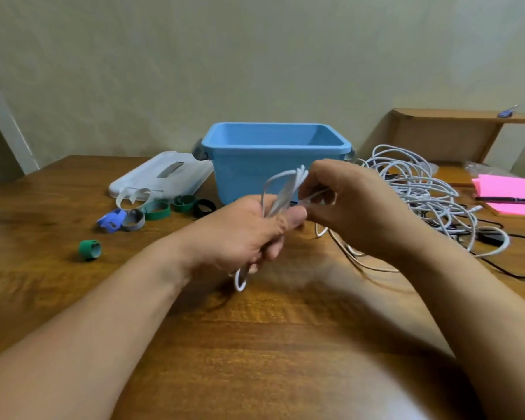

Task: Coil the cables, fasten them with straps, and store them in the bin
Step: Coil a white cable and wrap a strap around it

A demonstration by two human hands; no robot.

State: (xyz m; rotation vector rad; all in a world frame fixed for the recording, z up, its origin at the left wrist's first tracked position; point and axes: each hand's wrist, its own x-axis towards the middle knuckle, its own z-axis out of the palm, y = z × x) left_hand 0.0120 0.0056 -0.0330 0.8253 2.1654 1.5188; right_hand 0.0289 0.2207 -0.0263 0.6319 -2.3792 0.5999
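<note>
Your left hand (pixel 240 234) has its fingers curled tight round the coil (pixel 281 189), with the thumb pressed over the strands. White loops stand up above those fingers and a small loop pokes out beneath them. Your right hand (pixel 355 207) meets it just to the right, fingers pinched together on a strand of the coil, close against your left thumb. From under the right fingers the loose tail (pixel 343 247) drops to the desk (pixel 255 344) and runs off rightward to the pile (pixel 415 189) of tangled white and black cables, which lies beyond and right of your right fingers.

The bin (pixel 273 159), blue and open, stands on the desk straight behind both sets of fingers. Its white lid (pixel 161 177) lies flat beyond your left fingers, just beside the bin.

The straps (pixel 155 210) sit left of your left fingers, rolled into rings in a loose row: black, green, green, grey and blue, with a pale one against the lid. One more green ring (pixel 90 250) sits apart from the row, further left and nearer you.

Far right of your right fingers lie pink notes (pixel 509 189) with a pen (pixel 506 200) across them
</note>
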